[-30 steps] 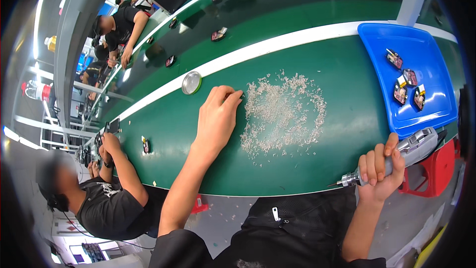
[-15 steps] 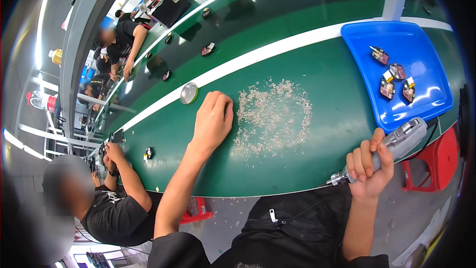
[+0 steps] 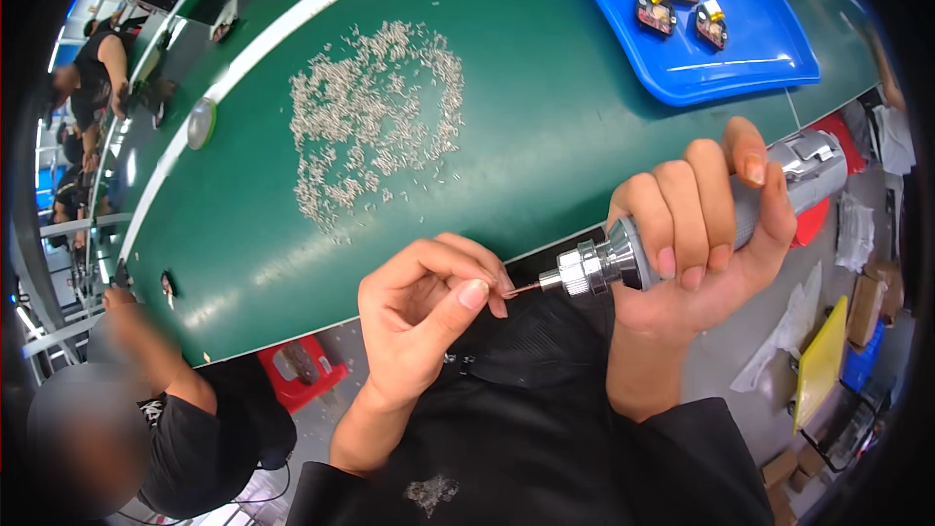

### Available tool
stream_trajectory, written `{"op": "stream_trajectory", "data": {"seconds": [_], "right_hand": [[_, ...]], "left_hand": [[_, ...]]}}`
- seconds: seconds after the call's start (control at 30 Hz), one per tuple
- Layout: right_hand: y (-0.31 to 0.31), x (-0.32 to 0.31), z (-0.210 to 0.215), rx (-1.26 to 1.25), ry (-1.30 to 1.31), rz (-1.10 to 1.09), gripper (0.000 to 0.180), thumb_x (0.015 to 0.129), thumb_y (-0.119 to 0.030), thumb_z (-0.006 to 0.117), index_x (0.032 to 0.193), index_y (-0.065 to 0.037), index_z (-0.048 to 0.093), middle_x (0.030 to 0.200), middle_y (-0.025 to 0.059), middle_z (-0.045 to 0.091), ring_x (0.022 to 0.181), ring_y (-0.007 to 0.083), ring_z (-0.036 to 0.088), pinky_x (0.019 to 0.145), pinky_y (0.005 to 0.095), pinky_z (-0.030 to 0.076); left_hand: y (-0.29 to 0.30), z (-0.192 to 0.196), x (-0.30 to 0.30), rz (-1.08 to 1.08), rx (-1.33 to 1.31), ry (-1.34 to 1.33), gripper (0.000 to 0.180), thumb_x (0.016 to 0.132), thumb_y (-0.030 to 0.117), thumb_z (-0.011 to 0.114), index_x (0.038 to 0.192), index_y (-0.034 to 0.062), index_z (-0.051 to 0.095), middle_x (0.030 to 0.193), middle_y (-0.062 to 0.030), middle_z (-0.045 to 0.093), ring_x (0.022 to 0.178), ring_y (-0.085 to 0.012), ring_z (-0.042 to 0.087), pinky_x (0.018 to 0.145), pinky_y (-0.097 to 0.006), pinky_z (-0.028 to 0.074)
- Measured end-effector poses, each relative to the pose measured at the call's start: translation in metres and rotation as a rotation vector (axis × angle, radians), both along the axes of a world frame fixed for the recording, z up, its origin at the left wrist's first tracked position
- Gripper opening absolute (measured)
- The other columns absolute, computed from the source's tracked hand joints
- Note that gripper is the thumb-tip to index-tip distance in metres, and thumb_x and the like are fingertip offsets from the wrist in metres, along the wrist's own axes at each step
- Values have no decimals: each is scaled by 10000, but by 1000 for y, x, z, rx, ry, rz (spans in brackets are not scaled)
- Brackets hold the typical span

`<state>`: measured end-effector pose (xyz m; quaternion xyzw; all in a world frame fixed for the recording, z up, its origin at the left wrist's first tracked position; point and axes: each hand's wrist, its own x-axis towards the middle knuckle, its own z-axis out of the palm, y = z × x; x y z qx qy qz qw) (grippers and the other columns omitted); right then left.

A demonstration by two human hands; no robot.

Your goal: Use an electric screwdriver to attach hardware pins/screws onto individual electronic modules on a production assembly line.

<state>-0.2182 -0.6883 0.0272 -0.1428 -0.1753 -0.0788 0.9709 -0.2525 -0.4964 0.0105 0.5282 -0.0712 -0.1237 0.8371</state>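
Observation:
My right hand (image 3: 696, 224) is wrapped around a grey electric screwdriver (image 3: 635, 251), held roughly level beyond the bench's near edge. Its silver chuck and thin bit (image 3: 526, 288) point left. At the bit's tip, the thumb and fingers of my left hand (image 3: 424, 307) come together in a pinch; whatever they hold there is hidden or too small to name. Small silvery screw-like pieces (image 3: 375, 117) lie scattered in a broad patch on the green bench top (image 3: 526, 136), farther off than my hands.
A blue tray (image 3: 682, 88) at the far right holds several small dark devices (image 3: 654, 15), some with yellow-and-white parts. A round tin lid (image 3: 201, 123) lies by the white strip at left. A co-worker (image 3: 195, 429) sits at my left near a red stool (image 3: 302, 370).
My left hand has left the bench beside the scattered pieces and come to the bit's tip. The screwdriver has been raised toward me, and the view has shifted.

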Motion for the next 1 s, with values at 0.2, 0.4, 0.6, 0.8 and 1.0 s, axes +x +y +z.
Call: {"op": "stream_trajectory", "data": {"seconds": [0.2,0.4,0.6,0.8,1.0], "right_hand": [[9,-8,4,-27,35,-58,180,943,-213,451,920,-40,496,525,-7,401,430,102,394,474,263,379],[11,-13,6,-38,37,-65,177,938,-210,459,912,-38,497,517,-9,398,420,101,392,468,264,379],[10,-14,6,-141,7,-72,178,954,-215,426,889,-55,467,503,-6,393,399,108,391,473,277,386],[8,-11,7,-230,-14,-58,150,955,-195,413,896,-62,452,502,-9,383,396,105,388,476,280,388],[11,-12,0,-174,57,-73,168,972,-207,342,920,-63,413,551,12,396,431,116,374,470,293,378]], "left_hand": [[-4,-3,-7,-3,-126,28,89,882,10,584,901,-77,587,885,-183,592,752,-196,587,683,-301,499],[-2,-5,-10,-9,-96,-28,64,876,-22,583,904,-78,596,880,-168,589,767,-189,587,680,-295,501],[2,-3,-9,10,59,-48,38,849,-48,609,871,-79,612,887,-153,594,764,-167,572,678,-275,480],[-2,2,-3,103,499,-347,52,767,-85,649,788,-61,608,775,-124,609,684,-175,577,627,-263,453],[0,5,0,69,698,-508,67,747,-61,652,786,-27,609,769,-132,617,687,-241,610,613,-301,483]]}}
